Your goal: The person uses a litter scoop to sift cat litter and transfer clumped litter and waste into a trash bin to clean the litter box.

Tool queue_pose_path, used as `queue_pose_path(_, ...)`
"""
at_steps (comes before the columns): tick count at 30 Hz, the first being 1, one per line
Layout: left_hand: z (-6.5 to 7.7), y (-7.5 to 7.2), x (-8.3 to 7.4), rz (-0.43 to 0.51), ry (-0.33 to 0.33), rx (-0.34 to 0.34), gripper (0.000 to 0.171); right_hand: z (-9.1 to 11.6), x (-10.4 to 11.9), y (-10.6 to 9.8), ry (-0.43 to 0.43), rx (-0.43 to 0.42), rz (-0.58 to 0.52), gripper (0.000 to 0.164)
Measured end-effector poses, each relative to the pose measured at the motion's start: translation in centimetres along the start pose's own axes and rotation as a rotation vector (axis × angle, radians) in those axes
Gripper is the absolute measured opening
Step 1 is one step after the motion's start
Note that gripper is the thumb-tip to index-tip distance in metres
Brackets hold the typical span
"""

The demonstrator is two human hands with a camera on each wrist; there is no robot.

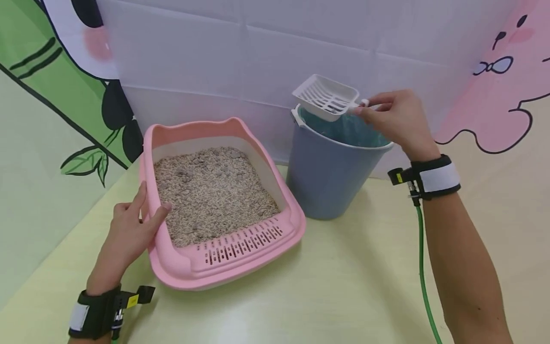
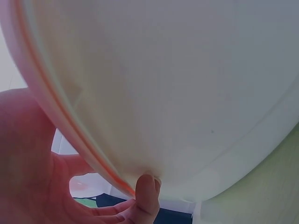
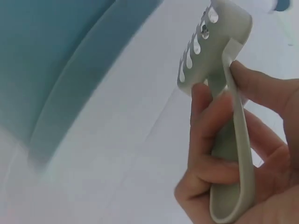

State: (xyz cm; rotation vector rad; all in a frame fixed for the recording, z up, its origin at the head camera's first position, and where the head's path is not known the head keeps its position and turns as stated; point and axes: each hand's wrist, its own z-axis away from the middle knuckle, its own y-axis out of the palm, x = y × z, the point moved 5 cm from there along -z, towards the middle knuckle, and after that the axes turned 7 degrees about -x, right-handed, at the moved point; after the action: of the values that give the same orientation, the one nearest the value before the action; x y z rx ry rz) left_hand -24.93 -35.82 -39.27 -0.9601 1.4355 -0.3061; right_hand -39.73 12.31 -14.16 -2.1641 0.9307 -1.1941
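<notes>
A white slotted litter scoop (image 1: 328,95) is held by its handle in my right hand (image 1: 397,117), above the rim of a blue-grey bucket (image 1: 333,177). In the right wrist view, fingers and thumb wrap the scoop's handle (image 3: 245,158); a small dark bit sits at one slot. My left hand (image 1: 131,229) grips the left edge of a pink litter box (image 1: 247,272), thumb over the rim. The left wrist view shows a finger against the pale outer wall (image 2: 187,116). Greyish-brown litter (image 1: 215,191) with several darker clumps fills the box.
A blue-green liner (image 1: 361,131) lines the bucket, which stands right of the box against the white wall covering (image 1: 258,57). Both stand on a pale yellow-green table (image 1: 335,286). A green cable (image 1: 422,267) hangs from the right wrist strap.
</notes>
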Motion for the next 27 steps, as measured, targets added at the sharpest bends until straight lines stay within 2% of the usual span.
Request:
queue_pose_path(3, -0.1, -0.2, -0.1, -0.006, 0.008, -0.004, 0.092, 0.4, -2.0, -1.0, -0.053, -0.139, 0.216, 0.044)
queue_pose_path(6, 0.0, -0.3, -0.1, -0.003, 0.013, -0.006, 0.092, 1.3, -2.9, -0.4, -0.207, -0.236, 0.472, 0.029)
queue_pose_path(9, 0.0, -0.2, -0.1, -0.003, 0.016, -0.005, 0.092, 2.3, -3.5, 1.0, -0.368, -0.281, 0.714, 0.021)
queue_pose_path(11, 0.1, -0.1, 0.0, 0.004, 0.013, -0.005, 0.092, 2.8, -3.7, 1.6, -0.451, -0.301, 0.821, 0.022)
queue_pose_path(13, 0.1, -0.1, 0.2, 0.009, 0.009, -0.005, 0.092, 3.0, -3.9, 1.9, -0.494, -0.326, 0.879, 0.024)
queue_pose_path(15, 0.2, -0.1, 0.4, 0.013, 0.007, -0.01, 0.092, 2.9, -3.9, 2.0, -0.515, -0.363, 0.879, 0.024)
queue_pose_path(17, 0.3, -0.1, 0.6, 0.014, 0.006, -0.011, 0.093, 2.8, -3.7, 1.7, -0.505, -0.404, 0.833, 0.023)
queue_pose_path(22, 0.2, 0.0, 0.5, 0.012, 0.017, -0.014, 0.093, 3.1, -2.0, 0.4, -0.408, -0.502, 0.548, 0.023)
queue_pose_path(24, 0.1, 0.1, 0.3, 0.013, 0.024, -0.019, 0.093, 3.5, -0.8, 0.3, -0.378, -0.499, 0.413, 0.024)
queue_pose_path(27, 0.0, 0.1, 0.1, 0.018, 0.029, -0.03, 0.092, 4.2, 1.5, 1.4, -0.374, -0.414, 0.291, 0.029)
